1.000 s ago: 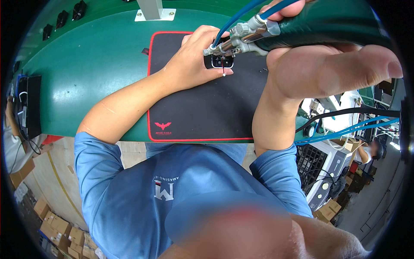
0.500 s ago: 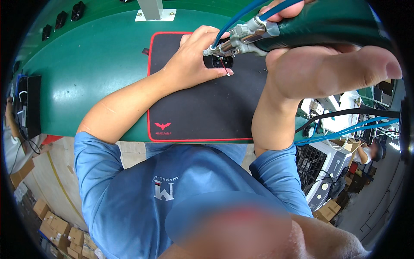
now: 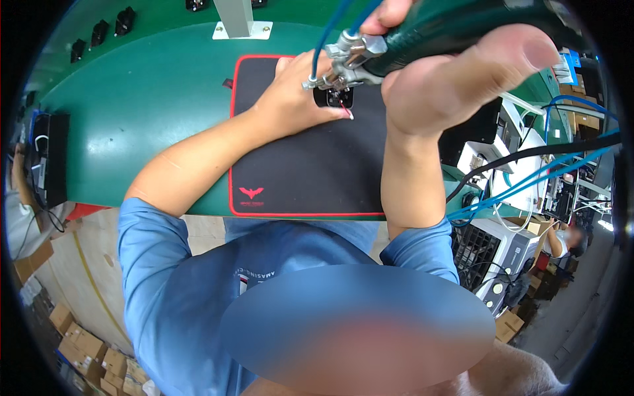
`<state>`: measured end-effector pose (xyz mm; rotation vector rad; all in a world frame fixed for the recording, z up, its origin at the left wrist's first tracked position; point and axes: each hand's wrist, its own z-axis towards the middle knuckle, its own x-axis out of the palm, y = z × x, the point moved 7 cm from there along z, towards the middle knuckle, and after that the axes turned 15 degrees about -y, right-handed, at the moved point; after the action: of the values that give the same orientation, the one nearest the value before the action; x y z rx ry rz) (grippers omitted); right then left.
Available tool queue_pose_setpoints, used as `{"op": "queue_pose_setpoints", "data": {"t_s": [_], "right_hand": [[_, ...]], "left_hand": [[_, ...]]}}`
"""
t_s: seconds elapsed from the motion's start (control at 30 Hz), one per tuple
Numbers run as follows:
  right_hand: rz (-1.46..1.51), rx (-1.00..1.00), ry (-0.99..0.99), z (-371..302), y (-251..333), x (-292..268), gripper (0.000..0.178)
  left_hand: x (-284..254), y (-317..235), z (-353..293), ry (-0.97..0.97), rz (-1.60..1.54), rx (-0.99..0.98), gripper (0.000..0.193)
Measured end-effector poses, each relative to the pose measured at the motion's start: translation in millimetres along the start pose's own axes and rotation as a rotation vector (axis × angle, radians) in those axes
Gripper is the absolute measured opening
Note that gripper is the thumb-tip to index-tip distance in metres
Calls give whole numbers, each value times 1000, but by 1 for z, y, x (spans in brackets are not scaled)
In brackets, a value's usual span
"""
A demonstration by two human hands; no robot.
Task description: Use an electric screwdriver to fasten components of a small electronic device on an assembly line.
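Note:
My left hand [image 3: 290, 99] is closed around a small black housing [image 3: 340, 98] on the dark mat, its thumb along the near side. A short red wire with a white plug hangs from the housing beside the thumb. In my right hand [image 3: 439, 89] is a power screwdriver [image 3: 456, 33] with a thick dark green body, metal fittings and blue air hoses. My fingers wrap its body while the thumb sticks out to the right. The screwdriver's metal head is directly over the housing and hides part of it; I cannot tell whether its tip touches.
The red-edged mat [image 3: 304, 178] lies on a green table [image 3: 145, 119]. A metal post [image 3: 234, 16] stands at the back, with several black parts [image 3: 124, 21] at far left. Cables and blue hoses [image 3: 522, 191] cross the right side. Other people [image 3: 564, 241] are farther off.
My right hand and the screwdriver have moved left and shifted toward the back. My left hand still holds the housing in nearly the same place on the mat.

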<state>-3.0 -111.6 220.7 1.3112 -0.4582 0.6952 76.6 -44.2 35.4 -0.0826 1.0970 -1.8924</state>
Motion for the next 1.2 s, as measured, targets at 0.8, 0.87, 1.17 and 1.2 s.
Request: {"op": "queue_pose_setpoints", "data": {"t_s": [0.8,0.87,1.17,1.2], "right_hand": [[-133,-361,-156,66,91,-62,73],[-141,-367,-162,64,99,-62,75],[-185,-460,-25,68,101,-64,75],[-181,-460,-20,65,100,-58,75]], "left_hand": [[21,84,124,302,791,-5,87],[33,62,129,320,866,98,86],[166,62,128,394,568,-168,103],[172,65,128,378,612,-113,102]]}}
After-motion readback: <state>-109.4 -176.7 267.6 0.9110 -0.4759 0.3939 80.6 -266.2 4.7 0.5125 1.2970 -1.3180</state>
